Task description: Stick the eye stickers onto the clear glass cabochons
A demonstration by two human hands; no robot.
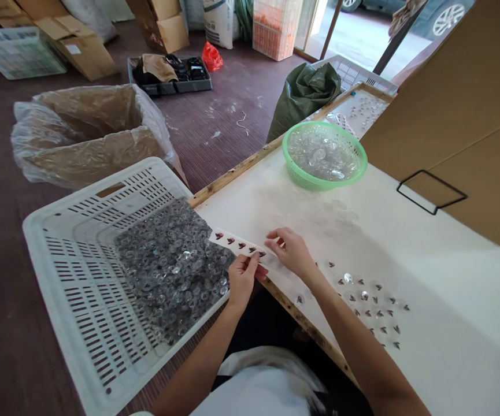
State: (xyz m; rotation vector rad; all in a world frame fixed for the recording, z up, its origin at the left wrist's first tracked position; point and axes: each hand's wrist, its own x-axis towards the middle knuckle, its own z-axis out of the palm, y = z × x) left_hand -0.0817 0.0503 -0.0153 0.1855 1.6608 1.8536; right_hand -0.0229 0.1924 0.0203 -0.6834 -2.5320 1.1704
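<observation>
My left hand (241,278) pinches a white strip of stickers (225,238) printed with a row of small dark-and-red motifs. The strip lies across the table's near left corner and reaches over the white basket. Close to the strip's right end is my right hand (292,252), its thumb and index finger drawn together. Whatever may be between those fingertips is too small to make out. On the white table (440,254), right of my right forearm, lie several small clear discs (380,314) bearing similar dark motifs.
A white slotted basket (80,289) holds a heap of clear plastic pieces (171,266) on my left. A green bowl (291,164) of clear pieces stands farther up the table. Cardboard (462,133) and a black wire frame (434,189) are at right. A plastic-lined box (97,153) sits on the floor.
</observation>
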